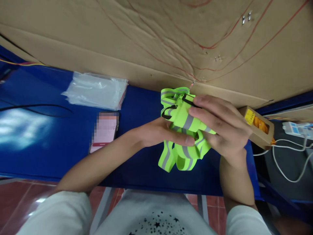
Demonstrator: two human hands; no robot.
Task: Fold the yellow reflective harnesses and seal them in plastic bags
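Note:
A bundle of neon yellow-green reflective straps (187, 122) with grey stripes and black buckles is held between my hands above the blue table. My left hand (166, 133) grips it from the left, its thumb lying across the lower loops and its other fingers hidden behind the straps. From the right, my right hand (221, 122) pinches a folded strap near a black buckle (189, 99) at the top. Several loops hang loose below both hands.
Clear plastic bags (97, 89) lie at the back left of the blue table (139, 163), with a phone (105, 130) in front of them. A cardboard box (259, 127) with an orange item stands at right, near white cables (288, 143). A cardboard panel (146, 42) rises behind.

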